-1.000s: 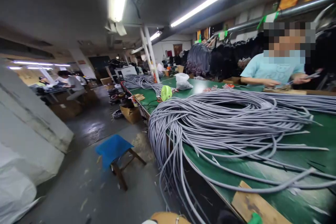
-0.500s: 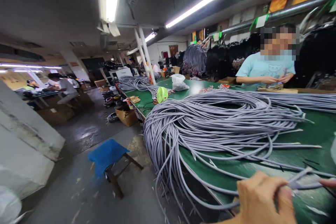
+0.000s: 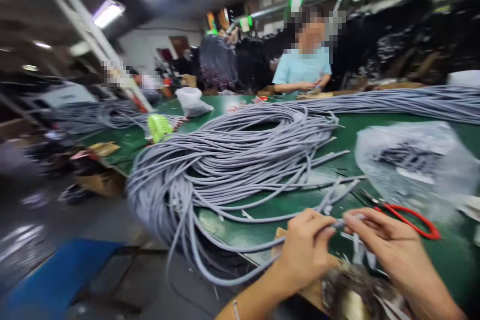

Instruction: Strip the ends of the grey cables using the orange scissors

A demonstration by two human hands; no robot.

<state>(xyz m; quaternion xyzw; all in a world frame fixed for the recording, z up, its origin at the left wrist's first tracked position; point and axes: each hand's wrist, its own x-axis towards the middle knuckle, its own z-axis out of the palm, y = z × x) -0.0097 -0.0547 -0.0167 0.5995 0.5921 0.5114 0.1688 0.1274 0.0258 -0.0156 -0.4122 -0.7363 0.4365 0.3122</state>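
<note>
My left hand [image 3: 305, 245] is closed around a grey cable [image 3: 258, 267] close to its end, at the table's front edge. My right hand [image 3: 378, 232] pinches the tip of that same cable, just right of my left hand. The cable runs back left into a big looped bundle of grey cables [image 3: 240, 160], part of which hangs over the edge. Red-handled scissors [image 3: 412, 217] lie just beyond my right hand. Below my hands sits a blurred heap of pale scraps and clear plastic [image 3: 352, 290], partly hidden by my wrists.
On the green table [image 3: 378, 145] lies a clear plastic bag of dark parts [image 3: 412, 160]. A green fan [image 3: 159, 127] and a white bag [image 3: 193, 101] stand farther left. Across the table a person in light blue [image 3: 303, 67] works. A blue-topped stool [image 3: 63, 275] stands lower left.
The view has swung right, so the bundle and person sit farther left. My right hand has come fully into view at the cable end; the scissors and parts bag now show.
</note>
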